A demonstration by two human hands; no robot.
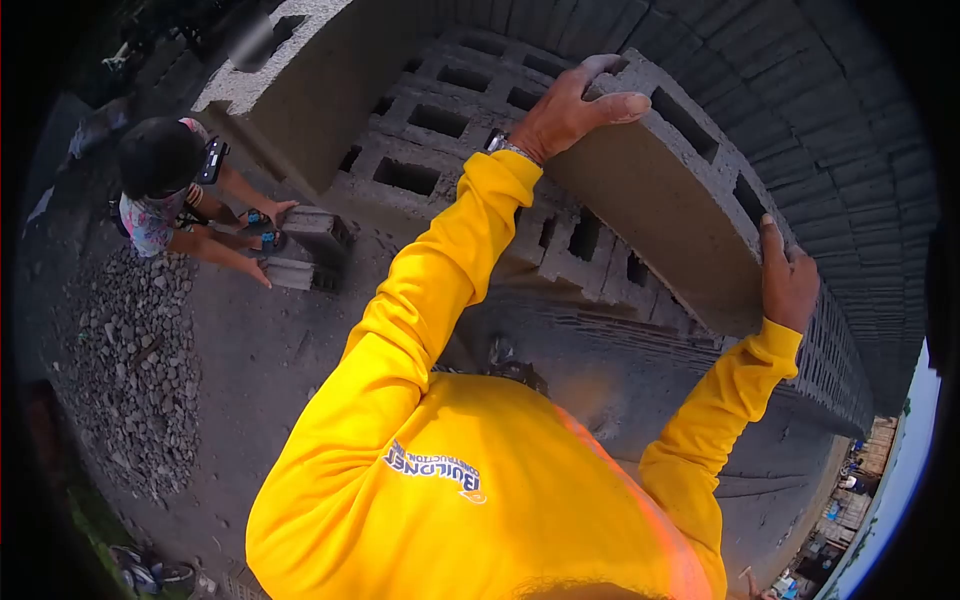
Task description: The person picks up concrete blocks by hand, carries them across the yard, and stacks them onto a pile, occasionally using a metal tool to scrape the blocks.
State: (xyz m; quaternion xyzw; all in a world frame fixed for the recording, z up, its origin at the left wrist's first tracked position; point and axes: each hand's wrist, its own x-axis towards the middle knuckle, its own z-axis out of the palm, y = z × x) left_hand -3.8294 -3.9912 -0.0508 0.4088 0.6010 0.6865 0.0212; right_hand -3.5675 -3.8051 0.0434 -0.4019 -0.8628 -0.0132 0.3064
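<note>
A grey hollow concrete block (660,210) stands on edge on top of stacked blocks, tilted in view. My left hand (580,108) grips its upper left end, thumb over the top edge and fingers at the corner. At the opposite end, my right hand (788,275) is closed around the edge, thumb on the top near a hollow. The fingers on the far side are partly hidden. Under the held block lie more hollow blocks (425,150) with their openings facing up.
Another large block (290,110) stands at the upper left of the stack. A tall wall of stacked blocks (820,120) rises behind. To the left, a crouching person (160,190) has both hands on small blocks (315,235), near a gravel pile (130,350).
</note>
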